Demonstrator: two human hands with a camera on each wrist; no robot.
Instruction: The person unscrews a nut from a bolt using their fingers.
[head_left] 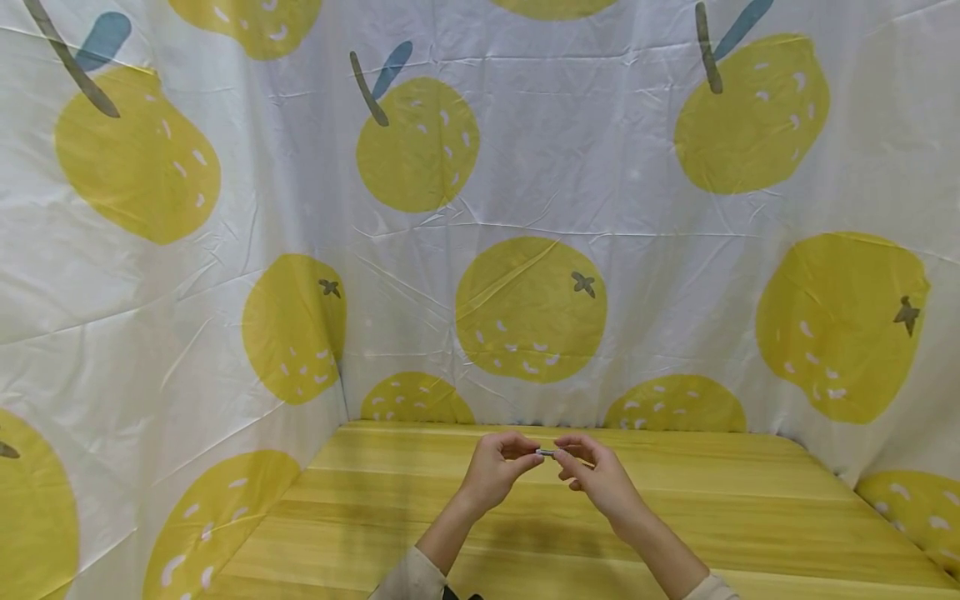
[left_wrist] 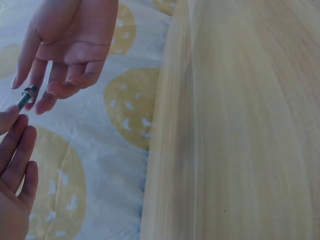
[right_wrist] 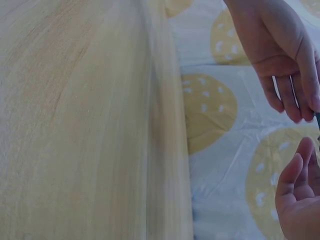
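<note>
A small metal bolt (left_wrist: 23, 101) spans the gap between the two hands, held above the table. My left hand (head_left: 489, 473) pinches one end of it between thumb and fingertips. A nut (left_wrist: 30, 93) sits around the bolt near its other end. My right hand (head_left: 600, 479) has its thumb and index finger about that nut, pinching it; the other fingers curve loosely. In the right wrist view, the left hand (right_wrist: 280, 50) is above and the right hand (right_wrist: 300, 195) below, with the bolt (right_wrist: 317, 119) cut off by the frame's edge.
A wood-grain table (head_left: 360, 525) lies beneath both hands. White cloth (head_left: 540, 167) printed with yellow fruit hangs behind the table and along its left and right sides.
</note>
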